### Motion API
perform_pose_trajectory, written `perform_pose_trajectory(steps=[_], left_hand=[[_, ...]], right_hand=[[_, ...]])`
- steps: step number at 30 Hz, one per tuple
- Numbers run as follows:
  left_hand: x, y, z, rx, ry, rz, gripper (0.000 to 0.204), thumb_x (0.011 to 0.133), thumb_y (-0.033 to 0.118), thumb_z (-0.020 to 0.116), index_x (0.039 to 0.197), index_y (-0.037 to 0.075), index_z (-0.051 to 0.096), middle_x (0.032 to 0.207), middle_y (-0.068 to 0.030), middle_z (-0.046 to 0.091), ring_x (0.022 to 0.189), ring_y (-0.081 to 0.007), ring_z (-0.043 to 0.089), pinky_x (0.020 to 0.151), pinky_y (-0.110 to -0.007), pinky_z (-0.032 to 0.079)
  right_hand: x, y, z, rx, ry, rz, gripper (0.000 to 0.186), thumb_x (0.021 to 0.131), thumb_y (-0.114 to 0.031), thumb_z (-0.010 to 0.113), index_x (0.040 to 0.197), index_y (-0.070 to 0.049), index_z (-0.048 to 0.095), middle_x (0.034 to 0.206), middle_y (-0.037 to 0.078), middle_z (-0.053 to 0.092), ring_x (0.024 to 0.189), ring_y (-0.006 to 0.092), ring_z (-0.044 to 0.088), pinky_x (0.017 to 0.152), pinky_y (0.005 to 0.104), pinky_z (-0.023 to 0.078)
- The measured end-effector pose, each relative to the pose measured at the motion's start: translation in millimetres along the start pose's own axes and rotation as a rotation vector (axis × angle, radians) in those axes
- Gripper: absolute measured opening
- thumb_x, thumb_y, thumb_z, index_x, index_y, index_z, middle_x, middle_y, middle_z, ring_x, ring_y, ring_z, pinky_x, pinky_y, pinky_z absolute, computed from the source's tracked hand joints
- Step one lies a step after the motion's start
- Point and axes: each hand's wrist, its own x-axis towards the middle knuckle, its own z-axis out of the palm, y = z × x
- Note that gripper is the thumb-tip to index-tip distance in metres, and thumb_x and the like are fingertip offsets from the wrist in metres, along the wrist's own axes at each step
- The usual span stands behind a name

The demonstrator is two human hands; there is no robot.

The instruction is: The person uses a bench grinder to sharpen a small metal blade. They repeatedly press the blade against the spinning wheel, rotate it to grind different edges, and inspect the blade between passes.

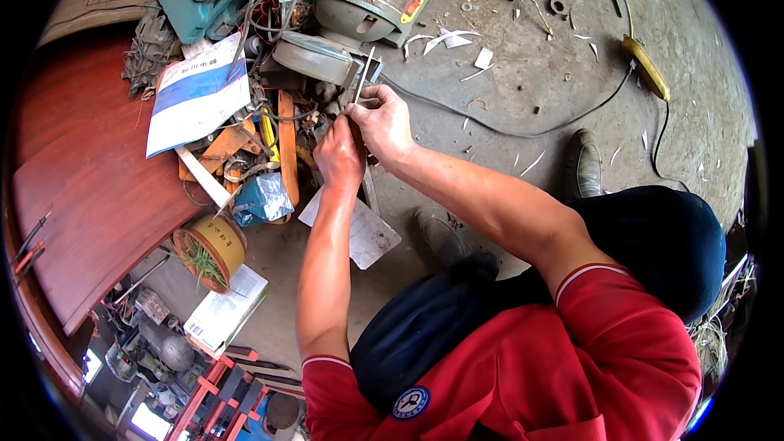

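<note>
We have the grinder (pixel 351 8) before us; left of it, a sheet (pixel 200 98) lies on piled tools (pixel 287 147), with the desk (pixel 90 180) farther left. Nearer us, a spool (pixel 222 243) sits beside a box (pixel 227 309). Rightward, a power strip (pixel 647 69) lies on the floor (pixel 506 73).

A red shirt (pixel 523 359) (round blue badge (pixel 411 402), white-edged sleeves (pixel 612 302)) meets dark trousers (pixel 657 237).

Our left hand (pixel 340 153) curls inward | our right hand (pixel 385 121), just beside it, holds a pinch | we extend both forearms (pixel 325 253)
</note>
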Motion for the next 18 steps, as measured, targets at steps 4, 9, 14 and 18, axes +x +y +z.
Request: perform_pose_trajectory(steps=[4,9,14,18], left_hand=[[5.9,-5.6,5.8,0.018,0.022,0.054,0.022,0.084,0.011,0.068,0.102,0.004,0.059,0.079,-0.0152,0.067,0.07,-0.0374,0.068,0.06,-0.046,0.054],[12.8,-10.6,10.2,0.124,0.0,0.084,0.02,0.084,0.012,0.067,0.101,0.005,0.059,0.078,-0.0128,0.065,0.069,-0.0342,0.068,0.058,-0.042,0.055],[14.8,-14.6,13.7,0.172,-0.004,0.098,0.021,0.085,0.013,0.067,0.102,0.005,0.06,0.08,-0.0116,0.066,0.069,-0.0315,0.069,0.058,-0.04,0.055],[19.2,-19.1,15.8,0.19,-0.01,0.116,0.021,0.086,0.012,0.066,0.105,0.004,0.06,0.082,-0.0115,0.066,0.071,-0.0312,0.069,0.06,-0.04,0.056]], right_hand=[[3.8,-3.8,-0.2,-0.045,0.027,-0.021,0.027,0.088,-0.006,0.074,0.11,0.004,0.063,0.093,0.011,0.072,0.082,0.0147,0.067,0.073,0.0302,0.057],[13.1,0.9,0.7,-0.017,0.042,-0.041,0.025,0.089,-0.005,0.074,0.11,0.004,0.063,0.093,0.01,0.072,0.082,0.0141,0.066,0.073,0.0298,0.057],[14.0,0.4,1.8,0.001,0.058,-0.046,0.027,0.087,-0.007,0.073,0.11,0.003,0.062,0.092,0.013,0.072,0.083,0.0169,0.067,0.075,0.0326,0.056],[18.7,4.1,3.4,0.015,0.068,-0.051,0.028,0.086,-0.007,0.073,0.11,0.003,0.062,0.091,0.014,0.072,0.082,0.0185,0.068,0.075,0.034,0.056]])
